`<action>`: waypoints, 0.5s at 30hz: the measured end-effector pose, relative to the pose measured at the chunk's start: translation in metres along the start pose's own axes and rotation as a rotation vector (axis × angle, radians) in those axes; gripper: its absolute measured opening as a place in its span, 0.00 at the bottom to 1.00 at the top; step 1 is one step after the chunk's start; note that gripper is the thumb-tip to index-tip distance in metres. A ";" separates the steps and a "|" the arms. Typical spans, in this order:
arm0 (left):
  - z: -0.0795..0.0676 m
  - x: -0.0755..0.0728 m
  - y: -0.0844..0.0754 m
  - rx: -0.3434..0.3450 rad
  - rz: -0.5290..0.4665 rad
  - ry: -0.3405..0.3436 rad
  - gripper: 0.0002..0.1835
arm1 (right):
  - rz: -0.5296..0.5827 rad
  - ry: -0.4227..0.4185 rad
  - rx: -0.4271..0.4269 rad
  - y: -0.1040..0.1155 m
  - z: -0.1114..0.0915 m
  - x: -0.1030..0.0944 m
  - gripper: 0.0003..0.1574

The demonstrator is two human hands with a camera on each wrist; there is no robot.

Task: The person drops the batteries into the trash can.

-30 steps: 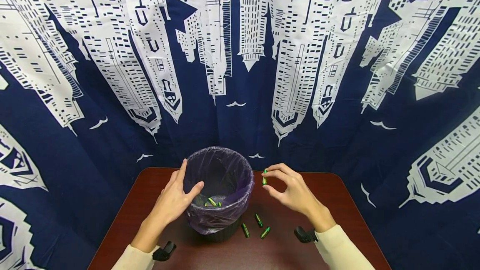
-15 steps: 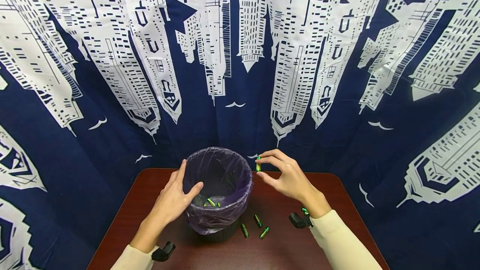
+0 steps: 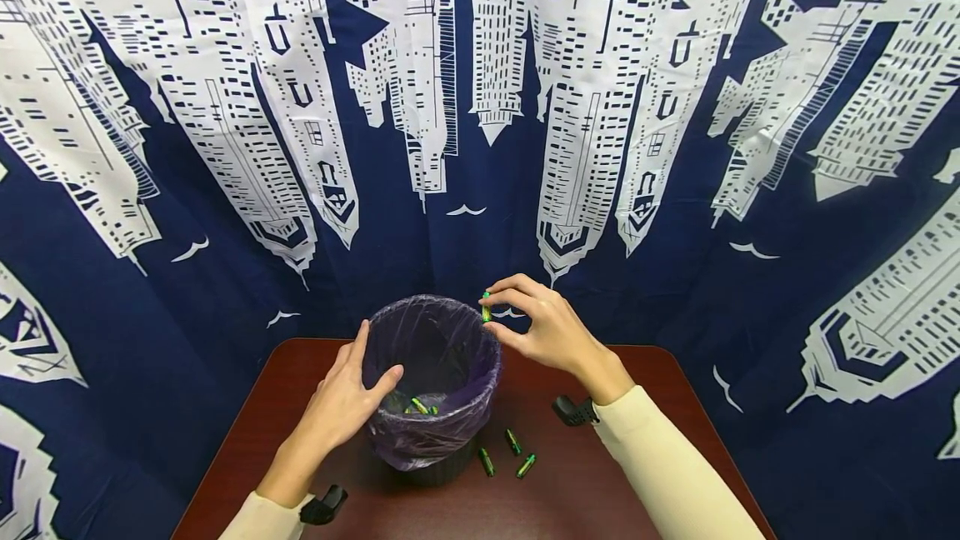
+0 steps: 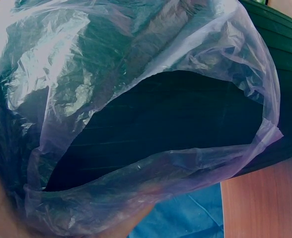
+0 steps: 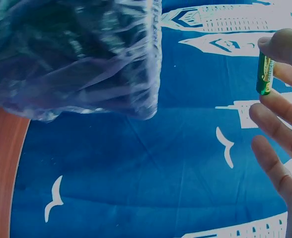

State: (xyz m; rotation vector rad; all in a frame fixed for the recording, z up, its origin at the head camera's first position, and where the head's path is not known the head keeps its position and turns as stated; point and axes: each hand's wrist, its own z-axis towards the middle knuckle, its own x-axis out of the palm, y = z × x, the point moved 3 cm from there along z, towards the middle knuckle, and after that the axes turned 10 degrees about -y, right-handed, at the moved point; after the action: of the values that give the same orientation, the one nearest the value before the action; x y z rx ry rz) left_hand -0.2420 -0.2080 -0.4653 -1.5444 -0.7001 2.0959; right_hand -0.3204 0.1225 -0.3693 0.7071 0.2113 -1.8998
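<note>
Pinching a small cylindrical green-and-yellow battery (image 3: 486, 307) between the thumb and fingertips of the right hand (image 3: 551, 327), roughly upright, raised near the right side of the rim of a round, dark, ribbed bin (image 3: 442, 472). In the right wrist view, well apart from the bin's side, with the lower fingers spread away from the battery. Resting the left hand (image 3: 341, 397) against the left side of the bin, index finger and thumb parted and fairly straight, thumb tip over the opening; mostly hidden behind plastic in the left wrist view. Hands apart, on opposite sides of the opening.

Lined with a crinkled, translucent purple plastic liner (image 3: 405, 444), folded outward over the rim. Down inside, a few similar batteries (image 3: 420, 406), too bunched to count. Just right of the bin, on a reddish-brown desk (image 3: 570, 477), three loose batteries (image 3: 513, 441), close together but not touching.

At the wrists, cream sleeves (image 3: 660, 457) and small black devices (image 3: 324, 505). Behind the desk, a navy cloth backdrop (image 3: 480, 248) printed with upside-down white skyscrapers and birds.
</note>
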 end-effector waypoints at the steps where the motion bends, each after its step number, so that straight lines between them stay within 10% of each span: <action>1: 0.000 0.000 0.000 -0.002 -0.001 0.001 0.61 | 0.005 0.002 -0.008 0.001 0.004 0.002 0.19; 15: 0.000 0.000 0.000 0.009 0.012 0.009 0.61 | 0.047 0.079 -0.034 0.018 0.053 0.029 0.17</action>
State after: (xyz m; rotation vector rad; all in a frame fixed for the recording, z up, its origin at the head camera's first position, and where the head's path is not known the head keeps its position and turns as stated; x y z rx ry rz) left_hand -0.2417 -0.2080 -0.4651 -1.5567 -0.6793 2.0965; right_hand -0.3321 0.0678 -0.3400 0.7581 0.2740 -1.8213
